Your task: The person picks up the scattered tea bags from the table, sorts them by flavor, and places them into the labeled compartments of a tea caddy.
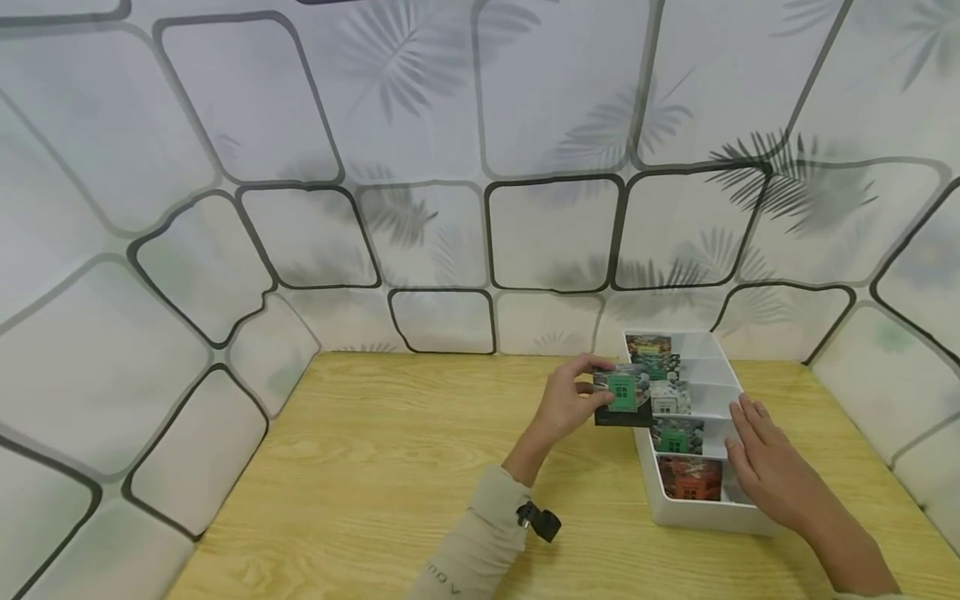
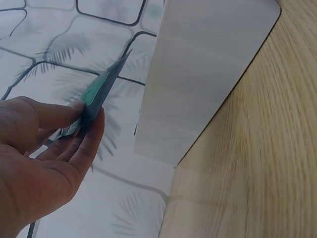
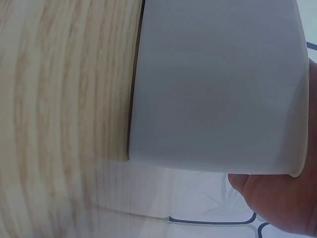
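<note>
A small flat packet (image 1: 624, 390) with a green label and a dark lower edge is pinched between the thumb and fingers of my left hand (image 1: 564, 406). It is held at the left rim of a white divided box (image 1: 712, 514), overlapping that rim in the head view. From the left wrist, the packet (image 2: 103, 91) appears nearly edge-on. My right hand (image 1: 776, 467) rests on the box's right rim with its fingers straight. Inside the box stand a red packet (image 1: 690, 481) in the front compartment, a green-labelled packet (image 1: 677, 437) behind it, and a pale packet (image 1: 670, 400) farther back.
More packets (image 1: 651, 346) sit in the rear compartments of the box. Under everything is a wood-grain table (image 1: 390, 467), enclosed by patterned cloth walls (image 1: 427, 233). A black strap piece (image 1: 542, 522) hangs from the left sleeve (image 1: 483, 525).
</note>
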`<state>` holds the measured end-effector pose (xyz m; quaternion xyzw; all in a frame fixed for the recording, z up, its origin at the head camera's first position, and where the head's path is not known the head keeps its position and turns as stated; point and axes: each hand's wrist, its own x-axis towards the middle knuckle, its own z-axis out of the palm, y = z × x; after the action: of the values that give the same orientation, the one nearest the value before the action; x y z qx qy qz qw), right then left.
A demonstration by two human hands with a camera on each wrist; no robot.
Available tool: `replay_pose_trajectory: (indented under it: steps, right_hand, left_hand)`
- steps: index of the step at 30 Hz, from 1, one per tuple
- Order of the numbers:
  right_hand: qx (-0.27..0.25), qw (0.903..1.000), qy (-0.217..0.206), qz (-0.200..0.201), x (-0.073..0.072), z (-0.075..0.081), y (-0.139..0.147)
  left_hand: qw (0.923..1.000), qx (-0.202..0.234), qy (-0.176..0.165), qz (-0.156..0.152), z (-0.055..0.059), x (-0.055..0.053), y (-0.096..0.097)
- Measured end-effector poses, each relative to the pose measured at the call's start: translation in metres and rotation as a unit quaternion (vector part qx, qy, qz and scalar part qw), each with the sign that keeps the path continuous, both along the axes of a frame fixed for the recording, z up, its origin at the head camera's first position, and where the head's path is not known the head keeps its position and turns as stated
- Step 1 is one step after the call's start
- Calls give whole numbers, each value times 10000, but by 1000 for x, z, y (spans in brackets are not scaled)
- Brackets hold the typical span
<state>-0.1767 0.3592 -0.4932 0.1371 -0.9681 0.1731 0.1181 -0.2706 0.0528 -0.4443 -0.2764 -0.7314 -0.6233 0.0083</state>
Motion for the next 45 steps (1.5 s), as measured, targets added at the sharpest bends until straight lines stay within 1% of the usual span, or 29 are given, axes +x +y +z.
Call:
replay_pose_trajectory:
  steps: [4, 8, 10, 14, 17, 20, 23, 27, 32, 35, 38, 42, 45]
  right_hand:
    - [11, 10000, 16, 25, 0, 0, 0]
    - [-19, 10000, 1, 42, 0, 1, -1]
    - [-25, 10000, 32, 47, 1, 2, -1]
    - [-38, 10000, 61, 44, 1, 2, -1]
    - [-55, 10000, 6, 8, 1, 2, -1]
    - [-65, 10000, -33, -38, 1, 2, -1]
    - [-71, 10000, -1, -58, 1, 1, -1]
    - [-55, 10000, 35, -46, 1, 1, -1]
    - [-73, 9999, 89, -10, 2, 1, -1]
    - [-111, 9998, 168, 9, 2, 1, -1]
    - [-113, 9998, 167, 3, 2, 1, -1]
    - [-60, 10000, 60, -28, 2, 1, -1]
    - [-29, 10000, 21, -33, 2, 1, -1]
  left_hand:
    - [9999, 75, 47, -94, 0, 1, 7]
    - [9997, 153, 127, -119, 0, 3, 17]
    - [9997, 184, 107, -109, 1, 4, 22]
    - [9996, 246, -47, -113, 1, 5, 33]
    - [9996, 236, -78, -131, 0, 6, 40]
    - [9997, 175, 8, -189, 0, 7, 46]
    - [9994, 131, 186, -256, 0, 8, 52]
    - [9989, 120, 416, -173, 0, 9, 60]
    - [9988, 268, 413, 25, -3, 12, 70]
    - [9987, 324, 390, 49, -5, 14, 75]
    - [9990, 253, 360, 40, -6, 16, 77]
    - [9994, 83, 319, 43, -10, 18, 79]
    - [9990, -54, 433, 78, -13, 18, 79]
